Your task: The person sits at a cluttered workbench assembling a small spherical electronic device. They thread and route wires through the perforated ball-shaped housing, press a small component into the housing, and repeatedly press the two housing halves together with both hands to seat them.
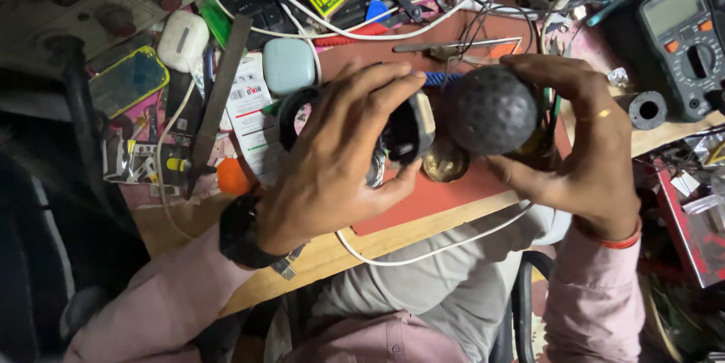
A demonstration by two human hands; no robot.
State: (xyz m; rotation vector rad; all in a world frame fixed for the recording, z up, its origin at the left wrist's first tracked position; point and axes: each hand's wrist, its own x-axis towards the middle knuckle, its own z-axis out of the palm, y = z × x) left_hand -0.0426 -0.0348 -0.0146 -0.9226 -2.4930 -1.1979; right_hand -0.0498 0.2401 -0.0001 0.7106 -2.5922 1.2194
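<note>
Over the red mat, both hands work close together. Left hand curls its fingers around a black shell, open side facing the palm, thumb under its lower edge. Right hand grips a dark dimpled dome from behind, fingers wrapped over the top. A brass disc sits just below, between the two parts. A white cable loops past the table edge. Farther back lie a pale blue case, a white case and a multimeter.
</note>
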